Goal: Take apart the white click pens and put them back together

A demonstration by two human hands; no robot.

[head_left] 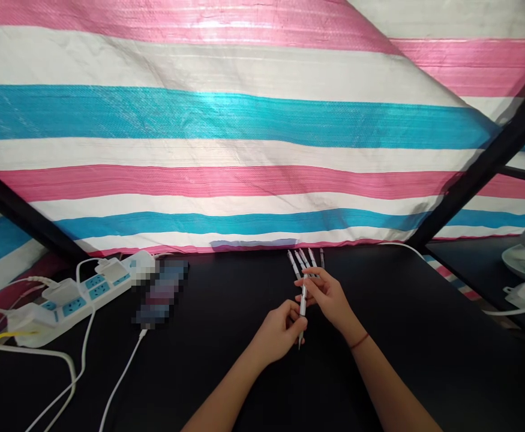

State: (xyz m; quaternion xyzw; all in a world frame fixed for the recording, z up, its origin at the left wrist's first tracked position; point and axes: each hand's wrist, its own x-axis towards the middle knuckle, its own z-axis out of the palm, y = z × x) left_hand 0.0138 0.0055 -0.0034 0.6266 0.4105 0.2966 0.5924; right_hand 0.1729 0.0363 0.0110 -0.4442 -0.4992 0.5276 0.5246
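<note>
A slim white pen (pixel 303 305) is held between both hands over the black table, its pointed tip aimed down toward me. My left hand (pixel 276 335) is closed around the lower part, thumb and fingers near the tip. The fingers of my right hand (pixel 329 298) pinch the upper end; a thin red cord circles that wrist. Just beyond the hands, several more pens (pixel 293 262) lie fanned out on the table, their near ends partly hidden behind my right hand.
On the left, a white power strip (pixel 122 282) carries plugged-in chargers and tangled white cables. Beside it lies a phone (pixel 161 294), blurred out, with a charging cable (pixel 125 375). A striped tarp (pixel 244 120) hangs behind the black table (pixel 199 372). Black frame bars (pixel 482 162) slant at both sides.
</note>
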